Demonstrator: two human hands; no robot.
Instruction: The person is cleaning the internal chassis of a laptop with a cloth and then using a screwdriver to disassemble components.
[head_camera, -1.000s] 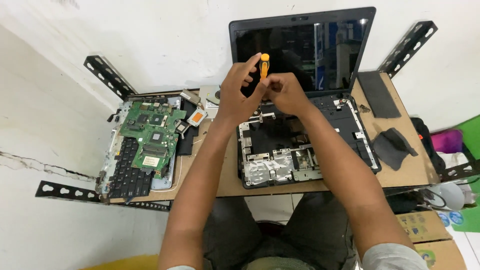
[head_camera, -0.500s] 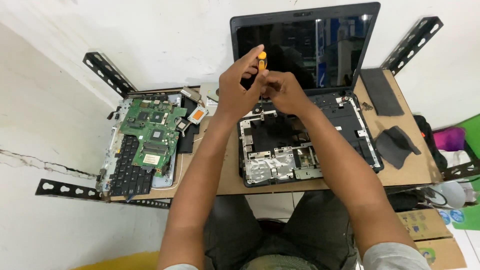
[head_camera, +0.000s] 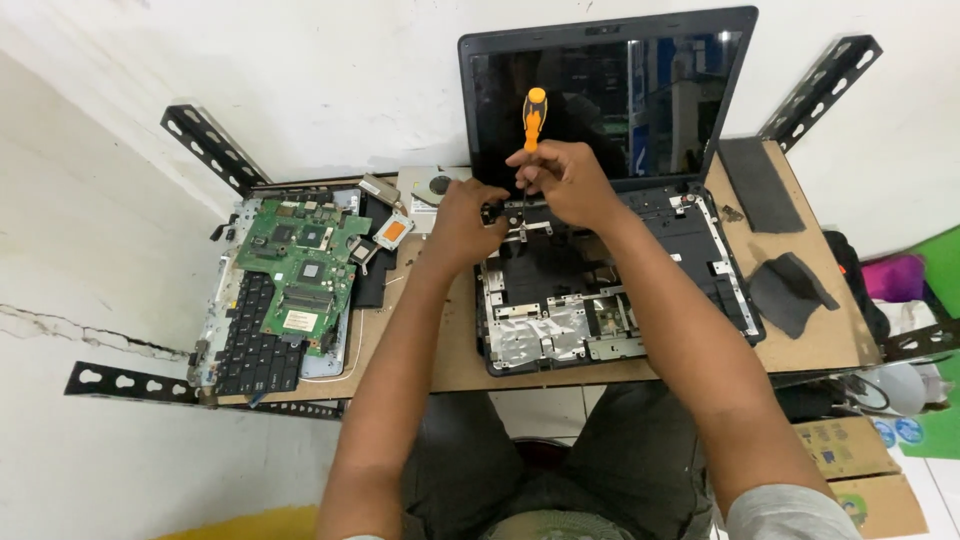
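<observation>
At the far left of the wooden shelf (head_camera: 440, 365), a removed keyboard (head_camera: 245, 335) is lying flat with a green circuit board (head_camera: 300, 265) resting on top of it. Just beside these, toward the back edge, a small orange-labelled part (head_camera: 393, 231) and a cooling fan (head_camera: 432, 186) are set down loose.

Nearer the middle, the left hand (head_camera: 462, 222) is being pressed against the rear left corner of the opened laptop base (head_camera: 610, 310). Its fingers are curled closed; whether anything small is being pinched there cannot be told, as the fingertips are hidden.

Immediately to the right, the orange-handled screwdriver (head_camera: 533, 118) is being held upright by the right hand (head_camera: 567, 180), the fingers being wrapped around the shaft below the handle. The tip is being directed down into the hinge area at the back of the base, just in front of the dark screen (head_camera: 605, 95).

Judged from this arrangement, a screw near the left hinge is being worked while the chassis is being steadied. The next move calls for the driver to be kept vertical and seated, and for the base to be held firm so the tip is not slipped onto the exposed metal plates.

At the far right, two dark cover pieces (head_camera: 775, 240) are lying apart on the shelf.
</observation>
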